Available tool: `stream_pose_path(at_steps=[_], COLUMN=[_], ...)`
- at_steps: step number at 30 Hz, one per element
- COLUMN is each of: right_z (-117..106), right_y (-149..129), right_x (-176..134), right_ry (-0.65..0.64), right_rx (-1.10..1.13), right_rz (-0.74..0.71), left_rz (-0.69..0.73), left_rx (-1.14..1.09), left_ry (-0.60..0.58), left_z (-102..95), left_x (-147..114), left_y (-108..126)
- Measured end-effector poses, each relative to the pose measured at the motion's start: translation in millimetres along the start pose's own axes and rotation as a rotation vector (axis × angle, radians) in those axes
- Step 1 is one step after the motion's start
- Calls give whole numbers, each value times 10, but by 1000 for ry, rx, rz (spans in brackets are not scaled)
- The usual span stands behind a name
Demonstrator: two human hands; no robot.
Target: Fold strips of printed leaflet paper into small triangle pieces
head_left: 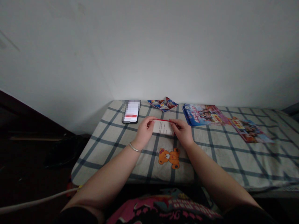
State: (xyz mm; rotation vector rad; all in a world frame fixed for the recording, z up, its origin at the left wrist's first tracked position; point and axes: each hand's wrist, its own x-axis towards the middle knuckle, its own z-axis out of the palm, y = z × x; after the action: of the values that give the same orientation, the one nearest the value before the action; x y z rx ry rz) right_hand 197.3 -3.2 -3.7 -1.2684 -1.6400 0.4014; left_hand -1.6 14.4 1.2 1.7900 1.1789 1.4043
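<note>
Between my two hands is a small piece of paper (pixel 163 127), white with lines of dark print and a red strip along its far edge. My left hand (pixel 145 130) pinches its left end, and a silver bangle circles that wrist. At the paper's right end my right hand (pixel 183 130) grips with thumb and fingers. Just beyond the paper lies a folded paper boat (pixel 163 104) in blue, red and white print. The checked tablecloth (pixel 112 137) spreads under everything, with an orange bear picture (pixel 169 158) nearer me.
A phone (pixel 130 112) with its screen lit lies at the back left. To the right are a stack of colourful printed leaflets (pixel 203 114) and another leaflet (pixel 252 130) beside it. A white wall (pixel 149 53) rises behind the table. At lower left runs a pale cable (pixel 39 202).
</note>
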Motion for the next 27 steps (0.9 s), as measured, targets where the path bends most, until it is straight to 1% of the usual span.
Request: stream_pose_path(at_steps=[2,4,6,9,14,18,22,25,27], right_z=[17,34,43,36,9,10,5,-8,-11], right_y=[22,27,19,4,8,15,9,16,25], right_x=[-6,-12,-15,-12,-4,-4,-10,-16,-18], right_ry=[-22,-37,-39,-25,24,52,100,78,47], right_rx=[46,81,96,87,17,1,-12,-38,-58], right_rz=[65,95,92,77,69,52,11,-73,-98], left_rz=[16,43,65,62,18,11,-52,-128,-165], left_rx=[21,53,80,85,51,42,-14,-86,-109], left_ry=[4,12,24,34,-14,-9,15,-50,-87], left_z=[-4,-4,-2,3,-4,-15,-5,13,23], left_x=[0,-4,-8,-12,-15,-11,-2,4,7], left_y=[-10,-20,-23,-10,3,-26,-58,-81,-100])
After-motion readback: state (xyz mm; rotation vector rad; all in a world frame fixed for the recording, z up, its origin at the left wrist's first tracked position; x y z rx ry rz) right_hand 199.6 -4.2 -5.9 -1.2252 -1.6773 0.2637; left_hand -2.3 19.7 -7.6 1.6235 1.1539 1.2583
